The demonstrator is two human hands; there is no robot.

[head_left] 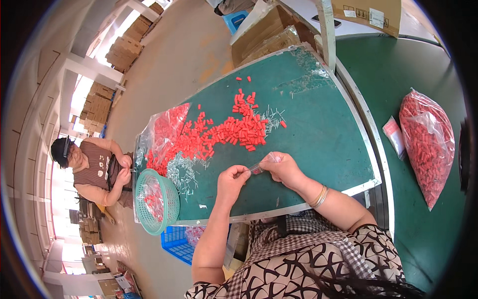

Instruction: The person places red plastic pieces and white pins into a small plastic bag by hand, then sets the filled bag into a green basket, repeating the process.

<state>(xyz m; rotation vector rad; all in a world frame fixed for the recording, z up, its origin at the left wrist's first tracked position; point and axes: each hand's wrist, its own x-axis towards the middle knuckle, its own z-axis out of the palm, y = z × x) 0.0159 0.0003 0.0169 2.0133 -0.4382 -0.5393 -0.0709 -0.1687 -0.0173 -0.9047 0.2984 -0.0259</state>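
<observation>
Both my hands are above the green tabletop [318,144], pinching a small clear plastic bag [256,170] between them. My left hand [231,184] grips its left end, with thumb and fingers pressed together. My right hand [284,171] closes on the other end. Something red shows through the bag, too small to make out fully. Beyond my hands lies a long heap of small red plastic plugs [244,130]. Thin silver screws or nails [181,172] are scattered left of my hands, and more silver pieces [272,118] lie at the heap's right side.
A light green basket [173,209] with filled bags overhangs the table's left corner; a blue crate [175,244] is below. An open bag of plugs [167,122] lies behind it. Across from it a co-worker [94,162] sits. At right rests a large full bag [425,144].
</observation>
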